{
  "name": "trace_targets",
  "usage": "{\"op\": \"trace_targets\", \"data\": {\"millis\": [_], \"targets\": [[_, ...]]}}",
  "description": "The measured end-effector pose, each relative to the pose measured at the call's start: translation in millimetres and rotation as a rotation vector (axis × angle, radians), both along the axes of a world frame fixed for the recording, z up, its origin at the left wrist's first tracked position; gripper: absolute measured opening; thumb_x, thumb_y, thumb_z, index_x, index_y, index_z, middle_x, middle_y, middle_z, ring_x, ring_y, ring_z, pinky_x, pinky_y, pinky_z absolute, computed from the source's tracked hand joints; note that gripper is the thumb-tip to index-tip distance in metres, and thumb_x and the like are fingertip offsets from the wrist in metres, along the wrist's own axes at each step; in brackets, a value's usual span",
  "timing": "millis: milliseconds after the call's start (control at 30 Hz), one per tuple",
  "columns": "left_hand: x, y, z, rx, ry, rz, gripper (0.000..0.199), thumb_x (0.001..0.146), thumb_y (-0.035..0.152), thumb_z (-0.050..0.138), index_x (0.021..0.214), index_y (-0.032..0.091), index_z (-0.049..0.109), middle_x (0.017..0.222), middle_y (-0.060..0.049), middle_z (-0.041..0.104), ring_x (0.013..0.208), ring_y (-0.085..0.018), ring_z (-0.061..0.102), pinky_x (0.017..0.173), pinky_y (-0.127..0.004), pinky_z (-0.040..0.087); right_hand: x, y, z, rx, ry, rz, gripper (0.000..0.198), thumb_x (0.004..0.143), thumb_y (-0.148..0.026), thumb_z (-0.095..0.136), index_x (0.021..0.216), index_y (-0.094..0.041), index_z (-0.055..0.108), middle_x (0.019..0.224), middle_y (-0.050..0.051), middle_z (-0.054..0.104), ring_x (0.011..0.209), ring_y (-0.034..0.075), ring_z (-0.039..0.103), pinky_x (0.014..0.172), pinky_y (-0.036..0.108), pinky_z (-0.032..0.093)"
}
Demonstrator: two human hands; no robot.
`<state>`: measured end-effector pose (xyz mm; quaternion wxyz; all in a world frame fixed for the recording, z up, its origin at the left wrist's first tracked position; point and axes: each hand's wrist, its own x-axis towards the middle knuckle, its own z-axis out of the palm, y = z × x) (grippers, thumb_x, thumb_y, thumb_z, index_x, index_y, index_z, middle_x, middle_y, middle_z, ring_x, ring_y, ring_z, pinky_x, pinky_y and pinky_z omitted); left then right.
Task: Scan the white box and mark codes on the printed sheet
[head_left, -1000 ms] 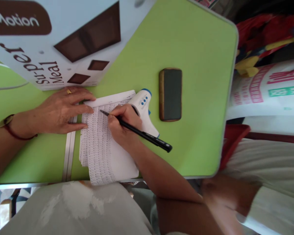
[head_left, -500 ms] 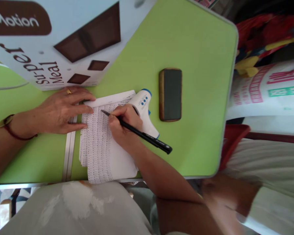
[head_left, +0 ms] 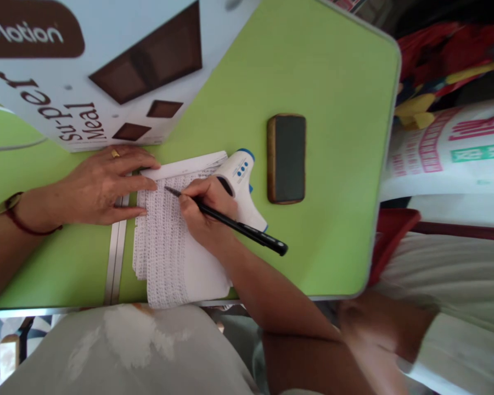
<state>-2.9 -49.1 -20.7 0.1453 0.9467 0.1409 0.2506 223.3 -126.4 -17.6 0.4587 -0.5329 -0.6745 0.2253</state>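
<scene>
My right hand (head_left: 209, 206) is closed around a black pen (head_left: 247, 229), its tip over the written rows of a notebook (head_left: 167, 247). Dense lines of small handwriting cover much of the page, while its right part is blank. My left hand (head_left: 107, 184), wearing a ring, lies with fingers stretched out and fingertips on the notebook's left edge. Just beyond my right hand sits a white and blue infrared thermometer (head_left: 242, 186), partly hidden by that hand and lying against the notebook. The stacked pages hang slightly over the table's near edge.
A white box (head_left: 119, 60) with brown print stands at the back left of the green table (head_left: 337, 164). A dark block with wooden-looking sides (head_left: 288, 159) lies to the right. Another person's arm and pale clothing (head_left: 444, 285) are at the lower right, near a printed white sack (head_left: 448, 148).
The pen tip and my right hand have shifted slightly left across the page. My left hand, the notebook and the thermometer stay in place.
</scene>
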Motion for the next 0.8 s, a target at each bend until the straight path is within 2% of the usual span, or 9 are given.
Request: {"op": "trace_targets", "data": {"millis": [233,467,633,800], "targets": [[-1.3,0.3,-1.0,-0.059,0.018,0.006,0.034,0.097,0.049,0.061,0.121,0.025,0.059,0.132,-0.013,0.065,0.121,-0.032,0.064,0.104,-0.051,0.053,-1.8,0.5,1.0,0.016,-0.019,-0.008,0.024,0.074,-0.006,0.055,0.072,-0.029,0.049,0.057,-0.007,0.056,0.050,0.014,0.051,0.047,0.028,0.042],[-1.2,0.0,0.0,-0.048,0.033,0.007,0.033,0.098,0.049,0.059,0.121,0.025,0.059,0.131,-0.014,0.065,0.121,-0.031,0.064,0.104,-0.051,0.053,-0.6,-1.5,-1.3,-0.027,-0.034,-0.026,0.015,0.077,-0.012,0.053,0.071,-0.026,0.049,0.057,-0.008,0.053,0.051,0.011,0.049,0.049,0.026,0.041],[-1.4,-0.1,0.0,-0.053,0.022,0.005,0.034,0.098,0.049,0.060,0.121,0.024,0.059,0.132,-0.013,0.065,0.121,-0.031,0.064,0.104,-0.050,0.053,-0.7,-0.2,-1.1,-0.009,0.011,-0.026,0.015,0.077,-0.011,0.053,0.072,-0.025,0.050,0.061,-0.008,0.054,0.051,0.009,0.049,0.049,0.024,0.041],[-2.2,-0.1,-1.0,-0.073,0.034,0.020,0.033,0.097,0.052,0.058,0.121,0.030,0.058,0.133,-0.011,0.065,0.122,-0.031,0.063,0.103,-0.051,0.053,-0.5,-0.4,-1.6,-0.050,0.031,-0.019,0.015,0.075,-0.012,0.053,0.071,-0.025,0.048,0.058,-0.009,0.051,0.049,0.010,0.047,0.048,0.026,0.039]]}}
